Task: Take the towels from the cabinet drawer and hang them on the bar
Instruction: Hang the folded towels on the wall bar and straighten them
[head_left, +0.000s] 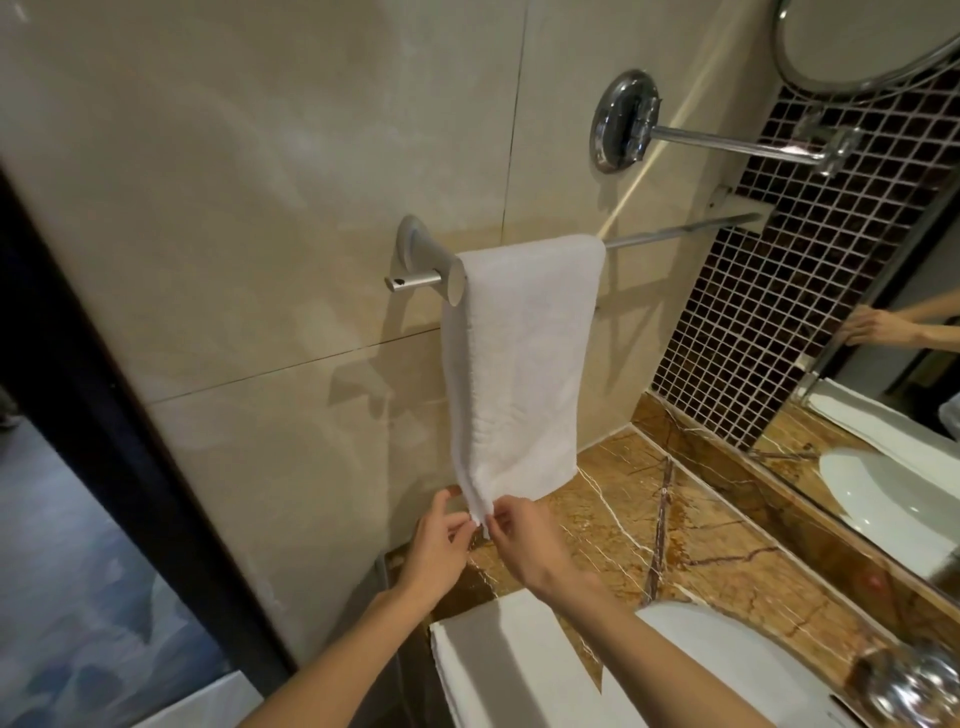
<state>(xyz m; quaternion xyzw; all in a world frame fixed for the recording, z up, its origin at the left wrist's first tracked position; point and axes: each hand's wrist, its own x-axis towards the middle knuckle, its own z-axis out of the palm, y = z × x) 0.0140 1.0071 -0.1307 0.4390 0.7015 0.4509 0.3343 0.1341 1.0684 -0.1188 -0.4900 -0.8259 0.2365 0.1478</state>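
Right now one white towel (524, 364) hangs over the silver bar (680, 229) on the wall. It sits at the left end of the bar, close to the round holder (423, 260) there. The rest of the bar, off to the right, is bare. The towel is folded long and thin, and it hangs straight down in front of the tan wall tiles (260, 182).

I have two hands up at the bottom of the towel. My left hand (439, 540) pinches the bottom left corner with the fingertips. My right hand (524, 540) pinches the same bottom edge just beside it. So both hands are holding the towel, and they are almost touching each other. Both of my arms are bare.

Under the towel is a brown stone counter (717, 525) with white lines in it. One white sink (727, 670) sits in the counter on my right. One flat white thing (509, 660) lies on the counter near me, but I cannot tell what it is. One shiny tap (914, 680) is at the bottom right corner, and it looks blurry.

Above the bar, one shiny round plate (623, 122) is fixed to the wall. One metal arm (737, 143) sticks out of it toward one round mirror (867, 41) at the top. On the right are lots of small dark square tiles (779, 312). Next to them is one big wall mirror (909, 364), and in it I can see a hand and a sink again.
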